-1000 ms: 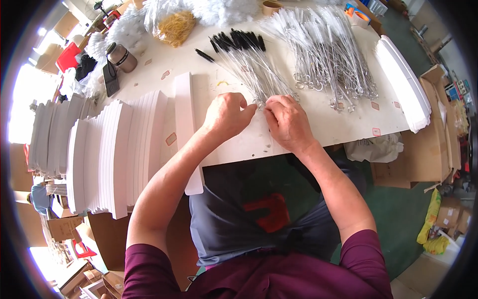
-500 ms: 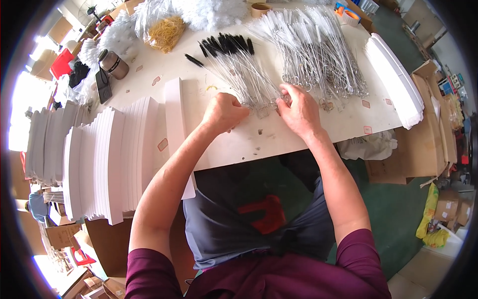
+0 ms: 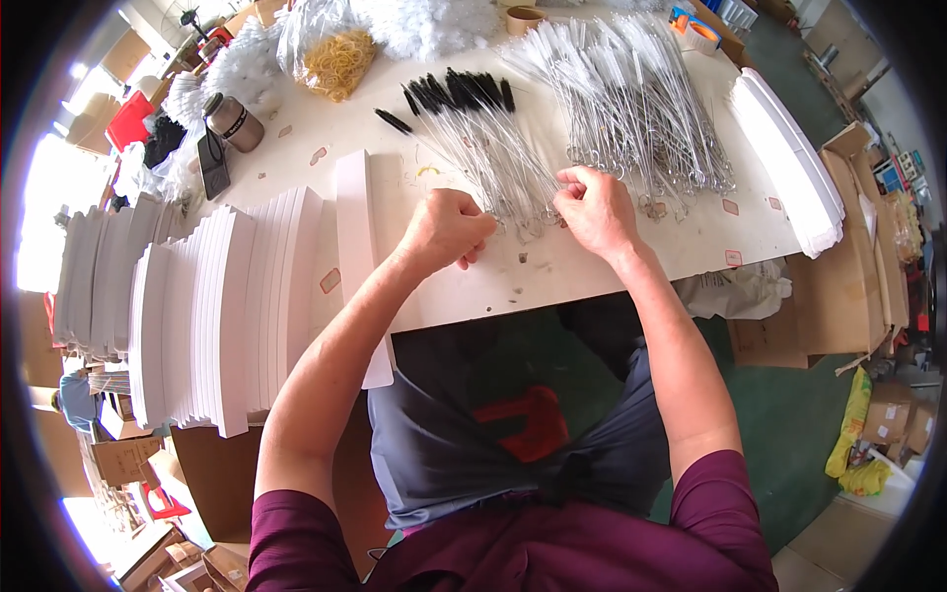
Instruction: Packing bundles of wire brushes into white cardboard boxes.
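Note:
A fan of thin wire brushes with black bristle tips (image 3: 459, 94) lies on the table, tips pointing away and looped handle ends toward me. At the left side of those loops is my left hand (image 3: 446, 229), its fingers curled closed; what they hold, if anything, is hidden. My right hand (image 3: 600, 212) is at the right edge of the same loops, thumb and forefinger brought together in a pinch. Whatever sits between those fingertips is too small to make out. Right of the black ones spreads a larger heap of wire brushes with white bristles (image 3: 631, 94).
White folded card strips (image 3: 222, 306) stand in rows at left, and one strip (image 3: 355, 217) lies beside my left forearm. More white strips (image 3: 789, 168) are stacked at right. A bottle (image 3: 235, 123), phone (image 3: 212, 166), rubber-band bag (image 3: 337, 64) and tape roll (image 3: 700, 37) sit farther back.
The view has shifted slightly. My right hand has drawn a little away from the looped ends; my left hand stays by them, curled.

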The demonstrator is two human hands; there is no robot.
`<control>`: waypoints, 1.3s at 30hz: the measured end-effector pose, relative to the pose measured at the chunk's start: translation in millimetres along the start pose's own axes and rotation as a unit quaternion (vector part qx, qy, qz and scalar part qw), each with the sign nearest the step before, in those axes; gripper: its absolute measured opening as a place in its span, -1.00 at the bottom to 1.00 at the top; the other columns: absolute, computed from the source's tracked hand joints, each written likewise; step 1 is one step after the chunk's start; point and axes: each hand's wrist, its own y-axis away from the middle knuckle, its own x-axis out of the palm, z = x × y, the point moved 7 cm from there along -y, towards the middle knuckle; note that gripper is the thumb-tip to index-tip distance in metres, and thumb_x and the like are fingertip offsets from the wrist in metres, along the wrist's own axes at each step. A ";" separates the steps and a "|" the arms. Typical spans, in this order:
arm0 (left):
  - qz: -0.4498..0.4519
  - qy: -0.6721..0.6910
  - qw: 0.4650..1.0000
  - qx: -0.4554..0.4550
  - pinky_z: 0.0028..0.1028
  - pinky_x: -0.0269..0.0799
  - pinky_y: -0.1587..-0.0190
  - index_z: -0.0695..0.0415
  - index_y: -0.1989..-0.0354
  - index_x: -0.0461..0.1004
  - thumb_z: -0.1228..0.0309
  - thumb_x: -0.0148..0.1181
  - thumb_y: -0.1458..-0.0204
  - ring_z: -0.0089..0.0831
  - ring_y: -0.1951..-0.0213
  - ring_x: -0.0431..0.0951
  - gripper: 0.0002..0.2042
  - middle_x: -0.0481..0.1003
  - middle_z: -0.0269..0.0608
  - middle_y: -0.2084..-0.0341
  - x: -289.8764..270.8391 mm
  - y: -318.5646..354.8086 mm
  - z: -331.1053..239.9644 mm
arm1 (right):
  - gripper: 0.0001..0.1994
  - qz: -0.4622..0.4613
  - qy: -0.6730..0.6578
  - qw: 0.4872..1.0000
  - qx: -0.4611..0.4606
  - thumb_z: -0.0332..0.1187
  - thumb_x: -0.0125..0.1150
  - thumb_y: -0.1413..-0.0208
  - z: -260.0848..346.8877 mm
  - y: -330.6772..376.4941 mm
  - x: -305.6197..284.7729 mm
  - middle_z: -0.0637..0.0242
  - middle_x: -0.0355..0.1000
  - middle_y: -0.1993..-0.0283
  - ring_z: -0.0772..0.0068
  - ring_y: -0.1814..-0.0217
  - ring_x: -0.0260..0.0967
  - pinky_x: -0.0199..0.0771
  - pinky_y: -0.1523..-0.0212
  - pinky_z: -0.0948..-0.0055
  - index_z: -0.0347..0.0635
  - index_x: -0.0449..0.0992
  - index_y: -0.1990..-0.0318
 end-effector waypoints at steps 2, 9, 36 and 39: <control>-0.002 -0.118 0.993 0.022 -0.40 0.56 0.50 0.34 0.49 0.52 0.43 0.21 -0.04 -0.43 0.56 0.60 -0.81 0.57 -0.10 0.59 4.0 0.5 -7.4 | -0.72 0.013 -0.018 1.000 0.014 -0.29 0.24 -0.07 -6.7 -3.4 1.0 0.04 0.65 0.27 0.01 0.15 0.64 0.61 0.10 0.16 -0.22 0.68 0.11; -0.157 -0.249 0.937 0.188 -0.21 0.53 0.32 0.29 0.54 0.53 0.11 0.35 -0.05 -0.14 0.49 0.61 -0.59 0.55 0.03 0.61 16.9 1.6 -36.1 | -0.75 0.148 -0.126 0.980 0.046 -0.28 0.26 -0.13 -7.7 -15.5 9.5 0.22 0.57 0.44 0.52 0.41 0.48 0.56 0.31 0.34 -0.34 0.66 0.26; -0.081 -0.382 0.921 0.004 -0.15 0.60 0.07 0.26 0.21 0.68 -0.09 0.16 -0.24 -0.05 0.09 0.70 -0.46 0.68 0.04 0.24 36.9 -37.8 -44.5 | -0.69 0.276 -0.377 0.872 0.146 -0.20 0.08 -0.43 61.7 -5.9 -9.7 0.54 0.23 0.58 0.71 0.66 0.09 0.08 0.69 0.62 -0.33 0.51 0.20; -0.070 -0.379 0.923 0.007 -0.17 0.59 0.04 0.26 0.20 0.67 -0.09 0.15 -0.25 -0.07 0.09 0.70 -0.46 0.68 0.03 0.23 34.7 -36.2 -45.1 | -0.69 0.274 -0.386 0.872 0.127 -0.21 0.06 -0.43 86.3 -5.8 -35.2 0.52 0.24 0.58 0.70 0.67 0.10 0.07 0.69 0.63 -0.34 0.51 0.19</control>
